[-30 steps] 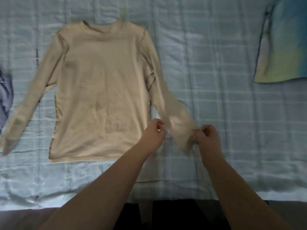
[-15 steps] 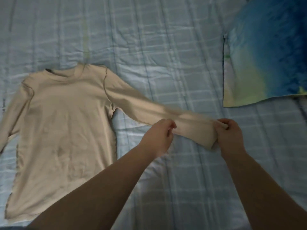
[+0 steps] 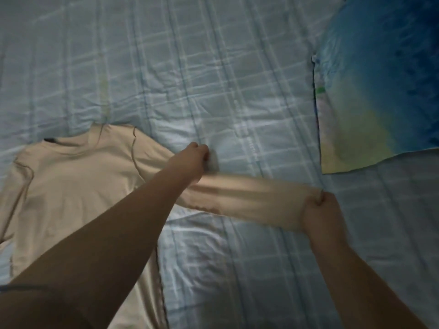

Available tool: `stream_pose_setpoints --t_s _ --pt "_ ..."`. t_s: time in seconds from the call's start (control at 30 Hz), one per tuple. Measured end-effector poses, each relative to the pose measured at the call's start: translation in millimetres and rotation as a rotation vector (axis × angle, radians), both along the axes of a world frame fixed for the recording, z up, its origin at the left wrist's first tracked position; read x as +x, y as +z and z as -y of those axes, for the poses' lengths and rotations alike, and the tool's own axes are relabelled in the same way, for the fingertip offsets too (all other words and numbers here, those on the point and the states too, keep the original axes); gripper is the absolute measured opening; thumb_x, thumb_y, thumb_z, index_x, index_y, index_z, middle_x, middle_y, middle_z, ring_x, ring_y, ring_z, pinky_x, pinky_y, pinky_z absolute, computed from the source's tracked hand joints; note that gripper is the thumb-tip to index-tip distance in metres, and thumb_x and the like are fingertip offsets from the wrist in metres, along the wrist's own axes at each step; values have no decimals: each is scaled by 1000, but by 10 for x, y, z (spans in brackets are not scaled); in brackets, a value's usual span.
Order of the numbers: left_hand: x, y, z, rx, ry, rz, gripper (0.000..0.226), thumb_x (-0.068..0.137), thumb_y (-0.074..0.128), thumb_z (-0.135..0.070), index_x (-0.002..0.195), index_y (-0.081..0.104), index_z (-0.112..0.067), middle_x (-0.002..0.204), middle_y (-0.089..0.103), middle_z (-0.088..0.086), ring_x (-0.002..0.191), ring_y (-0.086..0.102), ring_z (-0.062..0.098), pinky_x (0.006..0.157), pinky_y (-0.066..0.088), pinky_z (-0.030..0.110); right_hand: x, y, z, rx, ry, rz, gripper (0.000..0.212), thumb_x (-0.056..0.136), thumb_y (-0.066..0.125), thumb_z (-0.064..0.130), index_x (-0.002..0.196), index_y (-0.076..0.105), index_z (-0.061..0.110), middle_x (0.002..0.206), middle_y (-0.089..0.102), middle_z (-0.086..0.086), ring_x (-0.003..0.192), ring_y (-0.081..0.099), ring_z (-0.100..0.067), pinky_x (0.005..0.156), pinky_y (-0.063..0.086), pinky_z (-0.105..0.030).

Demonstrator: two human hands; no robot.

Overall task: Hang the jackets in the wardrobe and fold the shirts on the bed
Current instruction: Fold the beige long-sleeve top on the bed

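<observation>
A beige long-sleeved shirt (image 3: 71, 186) lies flat on the bed at the left, neck away from me. Its right sleeve (image 3: 249, 198) is stretched out sideways across the bedspread. My right hand (image 3: 320, 210) grips the sleeve's cuff end. My left hand (image 3: 192, 160) is curled at the sleeve's upper edge near the shoulder; motion blur hides whether it pinches the cloth. The shirt's left sleeve is out of frame.
The bed (image 3: 213, 67) is covered with a pale blue checked bedspread. A blue, green and yellow tie-dye shirt (image 3: 380, 91) lies flat at the upper right, a short gap beyond the cuff.
The sleeve has been pulled out straight to the right. My right hand moved right with the cuff, and my left hand slid up the sleeve toward the shoulder. The view shifted right.
</observation>
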State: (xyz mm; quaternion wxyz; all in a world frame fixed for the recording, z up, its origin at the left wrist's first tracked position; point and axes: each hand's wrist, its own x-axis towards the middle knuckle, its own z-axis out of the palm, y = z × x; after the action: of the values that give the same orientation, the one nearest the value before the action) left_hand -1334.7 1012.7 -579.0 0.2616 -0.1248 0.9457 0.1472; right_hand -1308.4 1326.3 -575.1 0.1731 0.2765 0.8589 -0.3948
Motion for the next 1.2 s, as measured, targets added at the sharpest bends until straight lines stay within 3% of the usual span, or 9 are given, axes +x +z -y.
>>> stream_pose_setpoints --t_s 0.13,0.23,0.37,0.53,0.67,0.83,0.93,1.1,1.2 --pt "-54 -14 19 37 -126 103 7 90 61 -27 95 57 -24 101 56 0 94 58 23 87 48 36 1 65 31 18 10 -64 24 100 41 13 120 48 2 111 56 -21 106 57 -35 79 32 -31" --pt "6 -44 -1 127 -185 98 13 91 64 -37 82 56 -31 89 52 -10 90 56 17 85 47 35 10 18 16 54 45 -105 24 100 44 16 117 51 0 112 59 -25 105 58 -37 79 34 -32" --pt "17 -103 -5 142 -174 30 20 88 66 -38 72 56 -33 85 46 -11 89 59 18 82 49 35 63 -31 -19 33 74 -136 29 102 45 29 111 53 3 101 58 -14 93 56 -27 76 35 -32" --pt "-58 89 -166 68 -72 -244 13 97 49 -36 92 53 -25 88 62 -3 79 58 22 73 50 38 55 -7 -79 48 42 -249 15 102 47 23 96 49 9 89 53 -10 82 51 -25 69 31 -32" --pt "-177 189 -335 81 -20 -404 11 99 45 -33 92 46 -24 87 58 -4 76 53 23 68 47 40 -66 158 -133 51 1 -342 13 102 46 17 100 50 5 88 50 -6 80 43 -18 66 24 -26" --pt "-235 -12 -566 45 74 -324 10 100 44 -31 98 46 -21 97 51 2 83 57 31 66 47 43 -262 119 -224 64 51 -306 8 101 45 23 97 48 17 84 51 1 78 46 -19 68 29 -30" --pt "-156 -154 -717 -10 73 -264 13 97 46 -23 109 48 -18 108 48 6 91 58 34 63 39 40 -301 -61 -294 119 108 -230 16 100 48 25 97 52 10 85 54 -5 79 52 -27 69 36 -34" --pt "72 -283 -844 -48 111 -378 34 92 53 -19 125 51 -19 130 45 8 103 58 34 86 45 45 -307 -78 -300 138 120 -176 21 100 48 28 93 51 8 80 51 -4 76 49 -26 68 33 -33" --pt "173 -165 -917 125 141 -498 47 87 56 -8 133 49 -17 138 39 12 107 57 32 91 50 44 -295 -25 -252 88 74 -204 26 99 51 26 87 52 4 74 50 -4 76 52 -30 66 33 -34"
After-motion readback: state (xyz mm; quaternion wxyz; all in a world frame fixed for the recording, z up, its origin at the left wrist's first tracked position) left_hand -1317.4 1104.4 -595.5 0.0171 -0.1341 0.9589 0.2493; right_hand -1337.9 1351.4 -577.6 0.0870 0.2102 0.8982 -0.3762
